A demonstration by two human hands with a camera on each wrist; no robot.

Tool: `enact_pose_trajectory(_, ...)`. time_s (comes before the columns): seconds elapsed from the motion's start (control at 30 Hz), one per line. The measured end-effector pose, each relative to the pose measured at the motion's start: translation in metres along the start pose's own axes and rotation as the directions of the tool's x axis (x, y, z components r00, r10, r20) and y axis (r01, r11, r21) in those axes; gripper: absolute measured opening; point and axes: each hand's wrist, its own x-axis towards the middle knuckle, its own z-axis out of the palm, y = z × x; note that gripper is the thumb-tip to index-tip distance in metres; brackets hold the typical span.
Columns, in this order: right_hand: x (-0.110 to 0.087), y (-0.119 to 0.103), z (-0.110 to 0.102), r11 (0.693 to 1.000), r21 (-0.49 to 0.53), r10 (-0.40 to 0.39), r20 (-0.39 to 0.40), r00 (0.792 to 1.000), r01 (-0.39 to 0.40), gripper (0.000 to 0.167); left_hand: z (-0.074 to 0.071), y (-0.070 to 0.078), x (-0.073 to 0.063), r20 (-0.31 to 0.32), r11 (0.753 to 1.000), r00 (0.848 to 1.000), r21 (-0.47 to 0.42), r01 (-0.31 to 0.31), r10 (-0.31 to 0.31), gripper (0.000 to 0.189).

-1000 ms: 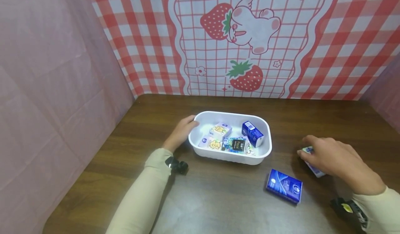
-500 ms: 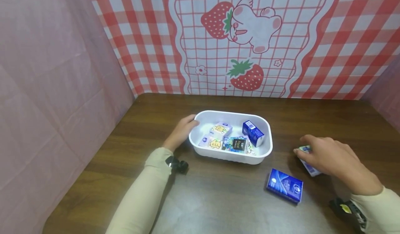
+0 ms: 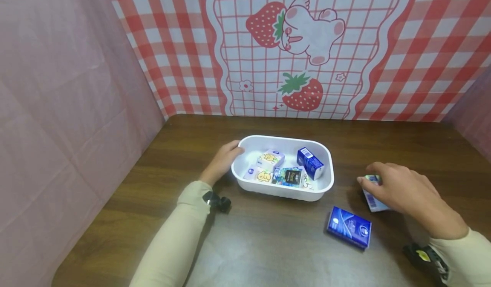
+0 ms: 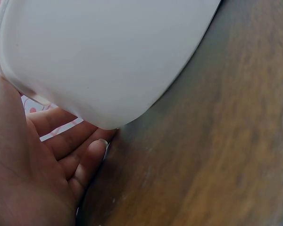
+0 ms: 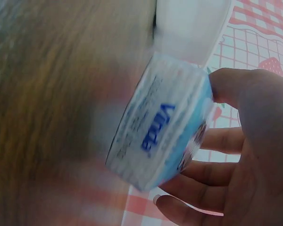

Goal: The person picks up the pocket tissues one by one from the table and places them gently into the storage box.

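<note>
A white plastic tub (image 3: 281,192) stands on the table with several small tissue packs in it, among them a dark blue one (image 3: 310,163) and a lilac one (image 3: 270,159). My left hand (image 3: 222,161) grips the tub's left end, thumb at the rim and fingers around the outside, as the left wrist view shows. To the right of the tub, my right hand (image 3: 406,189) holds a light blue and white tissue pack (image 5: 160,127) marked "Vinda" between thumb and fingers. In the head view the hand covers much of that pack. A flat blue tissue pack (image 3: 350,228) lies nearer to me.
The brown wooden table (image 3: 253,244) ends at a red and white checked cloth (image 3: 180,65) with strawberries at the back. A pink cloth (image 3: 76,108) hangs along the left side.
My right hand has shifted a little to the left, toward the tub, and the tissue pack in it has moved and turned slightly. The left hand and the tub stay in place.
</note>
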Motion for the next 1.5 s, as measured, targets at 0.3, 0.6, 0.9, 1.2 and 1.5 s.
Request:
enact_pose_trajectory(0.3, -0.002, -0.005, -0.001, 1.000, 0.004, -0.015, -0.045, 0.999, 0.015, 0.076, 0.000, -0.001, 0.000, 0.003, 1.000, 1.000, -0.004, 0.004, -0.004, 0.040)
enact_pose_trajectory(0.6, -0.003, -0.006, -0.003, 1.000, 0.008, -0.028, -0.083, 0.996, 0.029, 0.074, 0.000, 0.001, 0.000, 0.000, 1.000, 1.000, 0.000, -0.002, 0.002, 0.041)
enact_pose_trajectory(0.9, -0.002, -0.009, -0.004, 0.999, 0.019, -0.030, -0.098, 0.995, 0.032, 0.073, -0.001, 0.000, -0.001, 0.007, 1.000, 1.000, -0.005, -0.006, 0.006, 0.041)
enact_pose_trajectory(1.2, -0.002, -0.012, -0.006, 0.999, 0.030, -0.040, -0.139, 0.990, 0.045, 0.067, -0.001, 0.002, -0.001, 0.007, 1.000, 1.000, -0.002, 0.008, -0.008, 0.040)
enact_pose_trajectory(1.5, -0.002, -0.015, -0.008, 0.997, 0.033, -0.060, -0.212, 0.975, 0.069, 0.061, -0.001, 0.003, -0.002, 0.008, 1.000, 1.000, -0.002, 0.016, -0.016, 0.041)
